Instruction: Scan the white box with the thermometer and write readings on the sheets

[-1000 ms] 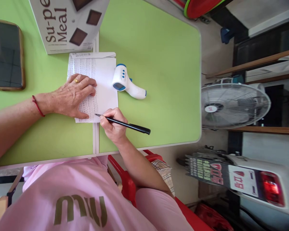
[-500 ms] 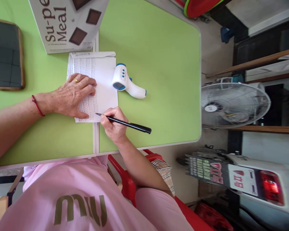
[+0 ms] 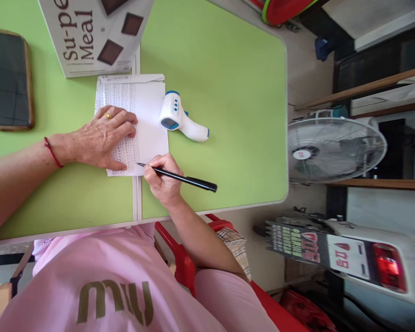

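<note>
The right hand point(image 3: 164, 180) pinches a black pen point(image 3: 199, 183), its tip at the handwritten paper point(image 3: 151, 133); contact is hard to judge. The left hand point(image 3: 102, 140) lies spread on that paper, upon the green table point(image 3: 231, 97), near an infrared thermometer point(image 3: 185, 124).

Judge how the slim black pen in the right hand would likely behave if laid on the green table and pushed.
The slim black pen would probably roll, since it looks round along its length. It seems stiff, running straight through the grip of the right hand, and is likely light, being so slender.
</note>
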`<state>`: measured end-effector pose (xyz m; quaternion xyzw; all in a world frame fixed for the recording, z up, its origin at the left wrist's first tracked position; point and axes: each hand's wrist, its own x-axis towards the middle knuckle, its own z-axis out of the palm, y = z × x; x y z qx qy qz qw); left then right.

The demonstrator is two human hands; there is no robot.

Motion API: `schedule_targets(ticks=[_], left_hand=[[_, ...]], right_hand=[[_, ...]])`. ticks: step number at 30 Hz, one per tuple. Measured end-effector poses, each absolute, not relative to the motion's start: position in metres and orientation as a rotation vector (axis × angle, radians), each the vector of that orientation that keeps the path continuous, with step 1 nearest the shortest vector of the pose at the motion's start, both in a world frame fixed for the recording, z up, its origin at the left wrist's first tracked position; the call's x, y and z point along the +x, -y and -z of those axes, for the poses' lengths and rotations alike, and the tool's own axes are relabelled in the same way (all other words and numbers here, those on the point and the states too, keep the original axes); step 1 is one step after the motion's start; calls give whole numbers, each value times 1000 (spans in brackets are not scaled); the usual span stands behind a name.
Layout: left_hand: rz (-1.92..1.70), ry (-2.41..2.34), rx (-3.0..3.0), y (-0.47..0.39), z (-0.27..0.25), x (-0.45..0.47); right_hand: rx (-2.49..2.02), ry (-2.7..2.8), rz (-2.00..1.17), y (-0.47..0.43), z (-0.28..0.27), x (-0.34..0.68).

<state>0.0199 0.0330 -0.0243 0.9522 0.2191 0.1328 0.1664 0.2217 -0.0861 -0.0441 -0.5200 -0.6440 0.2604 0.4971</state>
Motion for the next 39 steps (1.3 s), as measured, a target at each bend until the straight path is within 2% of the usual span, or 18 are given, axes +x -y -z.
schedule_targets(ticks=[39], left_hand=[[-404, -595, 2772, -33, 26, 18]], right_hand=[[-1263, 1529, -570, 85, 41, 220]])
